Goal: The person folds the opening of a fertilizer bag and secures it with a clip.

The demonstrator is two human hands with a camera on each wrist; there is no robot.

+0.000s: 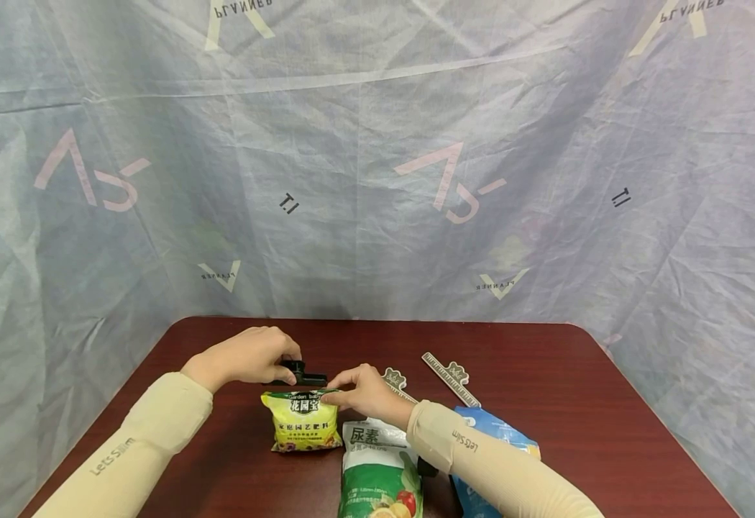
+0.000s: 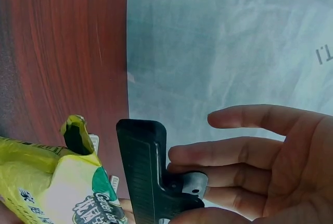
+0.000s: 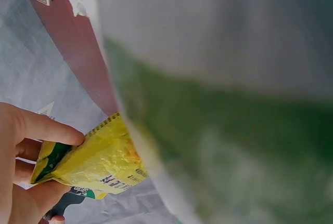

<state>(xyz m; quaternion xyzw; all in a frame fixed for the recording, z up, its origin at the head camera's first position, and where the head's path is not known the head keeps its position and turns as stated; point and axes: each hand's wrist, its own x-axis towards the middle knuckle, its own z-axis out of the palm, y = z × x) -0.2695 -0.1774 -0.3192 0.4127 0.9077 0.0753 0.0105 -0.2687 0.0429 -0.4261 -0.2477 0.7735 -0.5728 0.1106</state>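
Observation:
My left hand (image 1: 251, 356) pinches a black wide-jawed bag clip (image 1: 311, 379) by its handles, just above a yellow fertilizer bag (image 1: 303, 430). In the left wrist view the clip (image 2: 141, 169) is upright beside the bag's top (image 2: 88, 182), whose corner gapes a little. With thumb and fingers, my right hand (image 1: 374, 396) pinches the yellow bag's top edge at its right corner. The right wrist view shows these fingers (image 3: 57, 130) on the dark green strip along the top of the bag (image 3: 99, 156). Whether the clip touches the bag, I cannot tell.
A green and white bag (image 1: 377, 478) stands in front of my right hand and fills much of the right wrist view. Under my right forearm lies a blue bag (image 1: 497, 429). Two pale clips, one nearer (image 1: 395, 380) and one farther right (image 1: 453, 375), lie on the dark red table (image 1: 546, 374).

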